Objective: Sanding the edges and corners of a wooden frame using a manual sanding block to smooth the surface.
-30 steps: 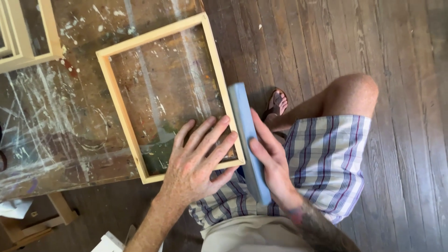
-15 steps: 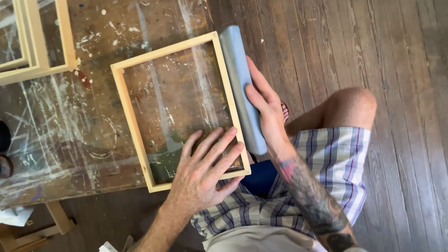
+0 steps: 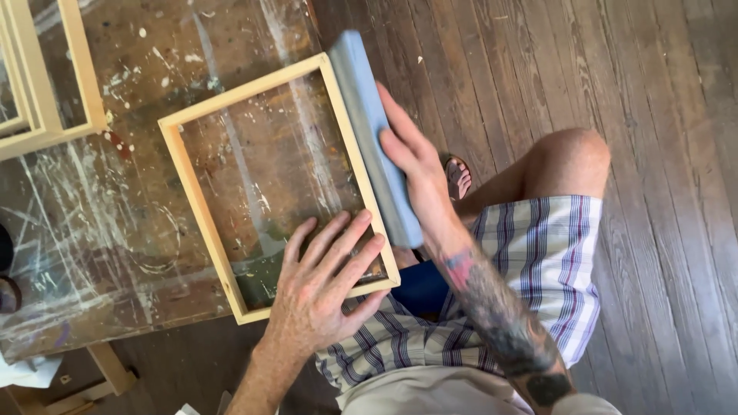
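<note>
Frame (image 3: 261, 184) of pale wood lies flat on the paint-spattered workbench (image 3: 92, 230). My left hand (image 3: 323, 292) presses it, fingers spread wide; my right hand (image 3: 419, 173) grips a long blue-grey block (image 3: 373, 131) against its right edge.

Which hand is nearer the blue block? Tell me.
Right. The right hand grips the blue block against the wooden frame's outer edge; the left hand lies flat on the frame's near corner, apart from the block.
</note>
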